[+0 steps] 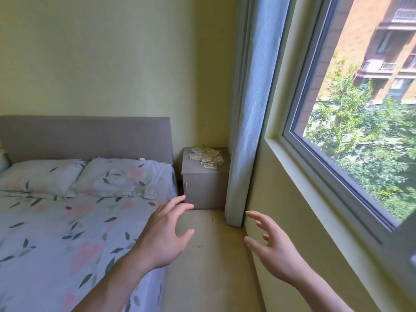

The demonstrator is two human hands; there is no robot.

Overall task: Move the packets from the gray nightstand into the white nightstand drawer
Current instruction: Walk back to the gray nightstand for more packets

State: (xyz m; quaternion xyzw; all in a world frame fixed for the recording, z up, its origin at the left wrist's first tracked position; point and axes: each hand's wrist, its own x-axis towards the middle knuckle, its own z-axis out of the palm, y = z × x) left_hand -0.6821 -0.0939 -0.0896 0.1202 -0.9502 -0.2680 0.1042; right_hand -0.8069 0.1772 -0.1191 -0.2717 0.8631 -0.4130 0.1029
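A gray nightstand (203, 188) stands in the room's corner, between the bed and the curtain. On its top lies a loose pile of several pale yellow-white packets (207, 156). My left hand (165, 235) reaches forward over the edge of the bed, fingers spread and empty. My right hand (274, 248) is held out beside the wall under the window, fingers also spread and holding nothing. Both hands are well short of the nightstand. No white nightstand is in view.
A bed (67, 233) with leaf-patterned bedding and two pillows fills the left. A narrow strip of floor (209, 266) runs between bed and wall toward the nightstand. A blue curtain (247, 131) hangs beside a large window (360, 120).
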